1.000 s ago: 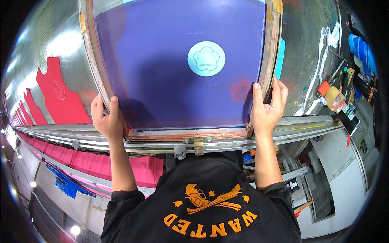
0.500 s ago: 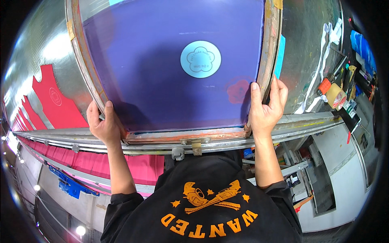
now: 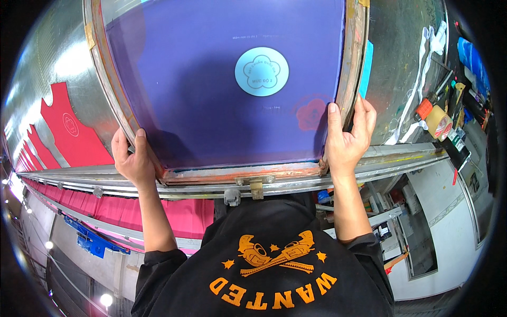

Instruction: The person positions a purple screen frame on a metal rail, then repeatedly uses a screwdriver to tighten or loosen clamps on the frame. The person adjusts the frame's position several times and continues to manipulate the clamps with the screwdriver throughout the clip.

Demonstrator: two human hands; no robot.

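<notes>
A screen printing frame (image 3: 237, 173) with worn, ink-stained bars lies over the long metal table in front of me. Its mesh (image 3: 200, 121) is purple, with a round light-blue window (image 3: 262, 72) that shows a flower outline and lettering. To the window's lower right is a faint red flower mark (image 3: 311, 115). My left hand (image 3: 134, 158) grips the frame's left bar near the front corner, thumb on top. On the right bar, my right hand (image 3: 348, 134) holds on the same way, fingers round the outer side. Light-blue fabric (image 3: 366, 71) shows beyond the right bar.
Red cut fabric pieces (image 3: 74, 124) with a round print lie in a row on the table (image 3: 58, 47) to the left. Metal rails (image 3: 211, 191) run along its front edge. Pink fabric (image 3: 121, 214) hangs below. Tape rolls (image 3: 438, 122), white strips (image 3: 422, 79) and tools crowd the right end.
The frame and both hands have shifted very slightly. The lettering in the mesh looks sharper now. Both hands keep the same grip.
</notes>
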